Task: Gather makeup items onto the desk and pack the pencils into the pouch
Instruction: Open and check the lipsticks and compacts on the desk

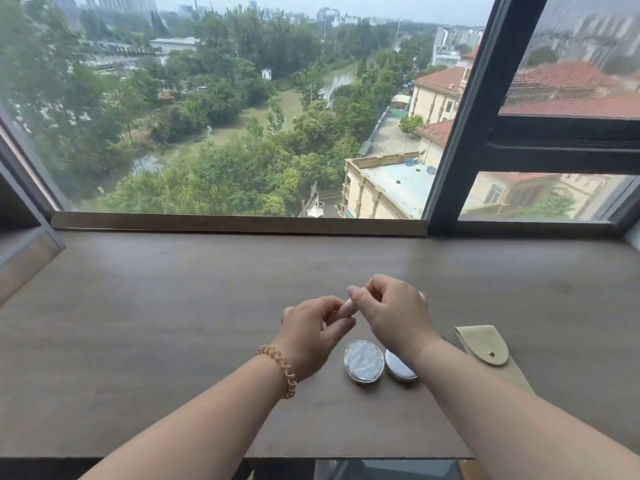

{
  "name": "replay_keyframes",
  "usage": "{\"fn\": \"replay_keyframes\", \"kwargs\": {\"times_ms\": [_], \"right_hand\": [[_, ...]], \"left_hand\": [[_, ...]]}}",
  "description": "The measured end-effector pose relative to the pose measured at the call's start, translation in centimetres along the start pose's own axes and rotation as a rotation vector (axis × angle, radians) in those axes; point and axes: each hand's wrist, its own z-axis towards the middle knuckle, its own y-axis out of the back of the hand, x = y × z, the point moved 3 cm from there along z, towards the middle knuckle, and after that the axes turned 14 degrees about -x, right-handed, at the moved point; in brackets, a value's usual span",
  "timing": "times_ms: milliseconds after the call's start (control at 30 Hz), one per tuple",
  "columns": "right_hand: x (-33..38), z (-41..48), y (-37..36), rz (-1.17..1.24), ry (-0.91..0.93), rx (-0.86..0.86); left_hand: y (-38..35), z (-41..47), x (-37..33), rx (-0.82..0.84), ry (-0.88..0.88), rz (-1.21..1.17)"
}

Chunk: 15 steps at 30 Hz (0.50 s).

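Pinched between left hand and right hand, a slim pale-pink pencil is gripped — judged light, rigid, best held mid-shaft — near the beige suede pouch.

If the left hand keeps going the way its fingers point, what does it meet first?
The left hand points up-right at the right hand, which is nearly touching it, so it would meet those fingers first. Something small and pale may sit between them; it is too unclear to name.

Both hands pinching a small pale item, compacts, pouch, desk
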Motion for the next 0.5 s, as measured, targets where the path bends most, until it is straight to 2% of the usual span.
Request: {"fn": "replay_keyframes", "kwargs": {"times_ms": [67,167,233,300,433,500], "right_hand": [[-0.3,0.7,1.1,-0.099,0.045,0.02],[-1.1,1.5,2.0,-0.121,0.021,0.195],[-1.3,1.7,2.5,0.074,-0.059,0.253],[-1.4,1.8,3.0,0.277,-0.114,0.217],[-1.2,1.8,3.8,0.464,0.056,0.151],[-1.2,2.0,4.3,0.464,0.185,0.152]], "left_hand": [[-0.6,-0.1,-0.8,0.029,-0.034,-0.053],[-1.1,-0.4,-2.2,0.068,-0.026,-0.164],[-1.1,-0.3,-3.3,0.089,0.008,-0.251],[-1.1,-0.2,-4.5,0.119,0.054,-0.334],[-1.1,-0.4,-6.1,0.205,0.191,-0.578],[-0.7,-0.4,-6.6,0.215,0.203,-0.582]]}}
